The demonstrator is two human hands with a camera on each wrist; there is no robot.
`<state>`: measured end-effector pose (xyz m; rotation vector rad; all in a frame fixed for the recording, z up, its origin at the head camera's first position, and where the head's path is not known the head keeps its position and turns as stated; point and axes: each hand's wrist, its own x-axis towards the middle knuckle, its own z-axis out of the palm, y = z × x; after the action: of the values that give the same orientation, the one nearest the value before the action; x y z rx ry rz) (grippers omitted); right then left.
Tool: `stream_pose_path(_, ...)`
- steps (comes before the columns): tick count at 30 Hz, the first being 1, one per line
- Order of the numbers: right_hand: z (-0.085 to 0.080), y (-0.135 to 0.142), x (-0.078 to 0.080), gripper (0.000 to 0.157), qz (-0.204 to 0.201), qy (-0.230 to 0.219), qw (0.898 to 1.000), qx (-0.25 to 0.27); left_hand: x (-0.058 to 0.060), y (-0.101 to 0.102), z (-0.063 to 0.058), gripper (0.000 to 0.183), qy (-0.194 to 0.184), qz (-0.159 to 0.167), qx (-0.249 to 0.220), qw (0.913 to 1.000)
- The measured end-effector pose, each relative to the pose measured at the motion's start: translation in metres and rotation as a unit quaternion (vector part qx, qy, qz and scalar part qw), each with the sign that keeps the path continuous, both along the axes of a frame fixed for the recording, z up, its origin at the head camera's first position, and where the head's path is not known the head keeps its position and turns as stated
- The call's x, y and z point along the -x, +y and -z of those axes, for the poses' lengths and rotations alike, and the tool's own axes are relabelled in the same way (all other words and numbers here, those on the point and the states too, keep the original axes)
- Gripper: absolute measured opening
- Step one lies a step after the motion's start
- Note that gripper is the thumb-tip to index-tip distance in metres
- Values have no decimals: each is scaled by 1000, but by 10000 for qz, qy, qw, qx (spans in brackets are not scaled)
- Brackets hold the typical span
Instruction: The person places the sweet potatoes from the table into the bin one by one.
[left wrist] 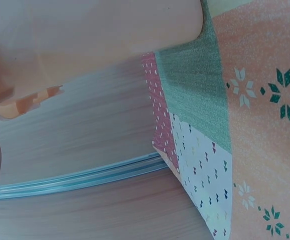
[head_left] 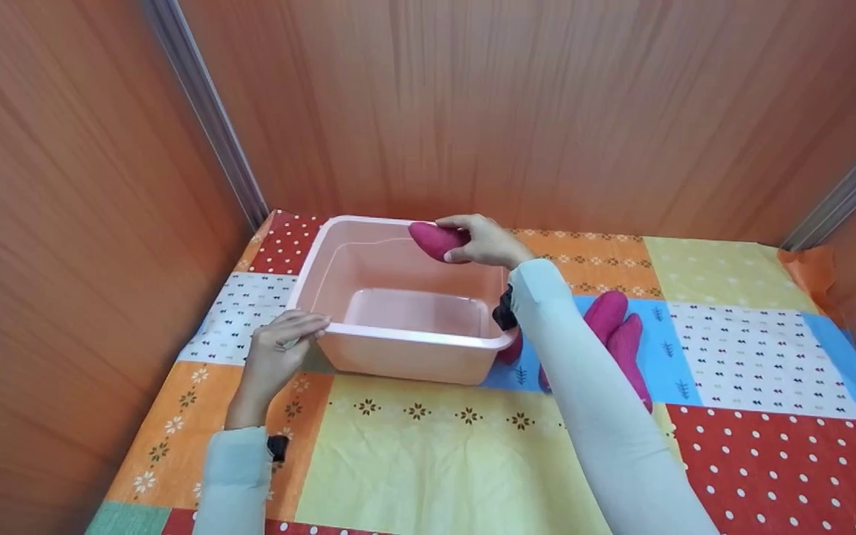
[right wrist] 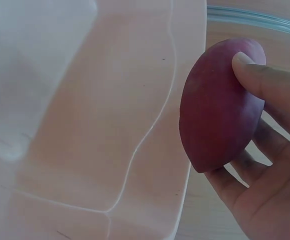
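A pale pink plastic tub (head_left: 413, 357) stands on the patterned cloth, its inside bare in the head view. At the near left corner my left hand (head_left: 276, 360) grips its rim; only an edge of that hand shows in the left wrist view, beside the tub wall (left wrist: 95, 35). Over the tub's far right part, my right hand (head_left: 493, 244) holds a purple-red sweet potato (head_left: 432, 239). The right wrist view has the thumb on one side of this sweet potato (right wrist: 217, 110) and fingers behind it. More sweet potatoes (head_left: 625, 345) lie right of the tub, partly behind my right forearm.
A patchwork-print cloth (head_left: 443, 461) covers the surface. Wood-grain panels (head_left: 532, 111) rise behind and at both sides, with metal strips (head_left: 209, 111) at the corners. An orange flap (head_left: 811, 279) of material sits at the far right corner.
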<state>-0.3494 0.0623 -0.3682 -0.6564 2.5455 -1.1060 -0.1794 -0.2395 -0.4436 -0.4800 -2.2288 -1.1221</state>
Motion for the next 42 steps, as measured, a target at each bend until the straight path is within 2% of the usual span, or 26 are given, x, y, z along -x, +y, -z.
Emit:
stream_pose_path(4,5,0,1,62,146,-122,9997,-159,3,0,1,21,-105,76,-64,9999)
stream_pose_path(10,11,-5,3,63,142,-252,9989,-369,12,-10,19,23,-325,78,-157,9993)
stream_pose_path(14,15,-9,4,64,144,-340,9983,-449,13,-13,24,23,-299,167,-176,9993)
stream_pose_path(18,19,-11,6,62,93,-467,9980,-418,12,-13,22,25,-267,162,-137,9994)
stream_pose_path(26,26,-12,7,61,-51,-452,9977,-500,11,-12,17,24,-517,44,-158,9985)
stream_pose_path(34,37,-16,9,63,-32,-507,9965,-671,5,-5,9,23,-382,47,-166,9991)
stream_pose_path(37,37,-16,8,63,-42,-484,9966,-670,6,-6,10,24,-276,84,-161,9995)
stream_pose_path(42,36,-17,6,64,-111,-461,9964,-707,11,-12,19,25,-239,134,-154,9995)
